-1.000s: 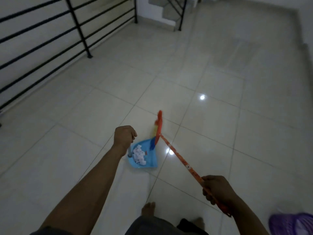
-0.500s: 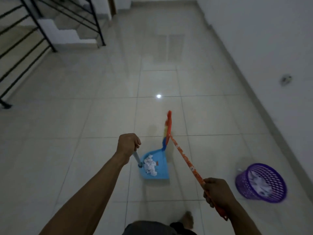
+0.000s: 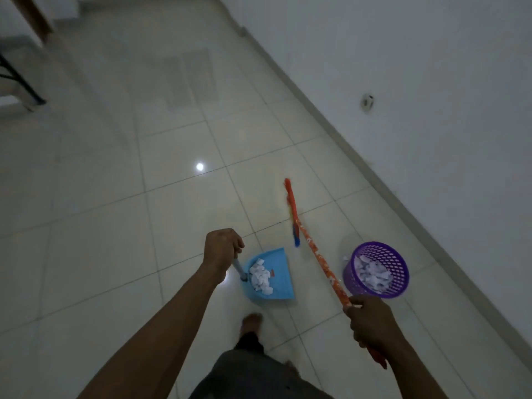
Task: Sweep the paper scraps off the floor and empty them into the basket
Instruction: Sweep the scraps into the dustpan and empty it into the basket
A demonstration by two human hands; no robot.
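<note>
Carry step — left hand (image 3: 223, 249) fingers clenched on loaded dustpan (image 3: 269, 279), right hand (image 3: 370, 322) grasping broom (image 3: 316, 251) — next, tip scraps (image 3: 260, 277) into basket (image 3: 375, 269) beyond right fingers.

scraps (image 3: 260, 277) in dustpan (image 3: 278, 272), basket (image 3: 376, 269) right

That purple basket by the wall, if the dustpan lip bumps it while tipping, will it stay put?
Probably not firmly. The purple basket looks like thin openwork plastic holding only paper scraps, so likely light. It stands free on glossy tile, so a nudge from the dustpan may slide or tip it.
</note>
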